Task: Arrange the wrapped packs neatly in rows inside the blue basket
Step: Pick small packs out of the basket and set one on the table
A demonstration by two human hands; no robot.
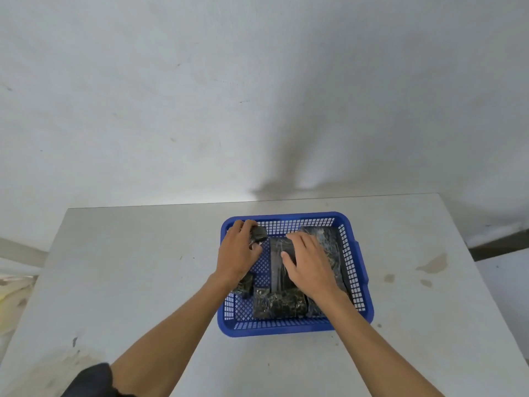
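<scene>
White wall (200, 96) behind, pale tabletop (143, 267) in front, with a few brown stains at the right. Blue basket (363, 282) with holes in its walls, sitting on the tabletop near the middle. Dark wrapped packs (279, 305) lying inside it, some side by side along the right, one across the near end. Left hand (239, 253) in the far left corner of the basket, fingers (243, 224) curled round a small dark pack (259, 233), holding it. Right hand (309, 265) flat on top of the packs in the middle, fingers spread wide, pressing down, holding nothing. Dark sleeve (91, 381) at the bottom left edge.
</scene>
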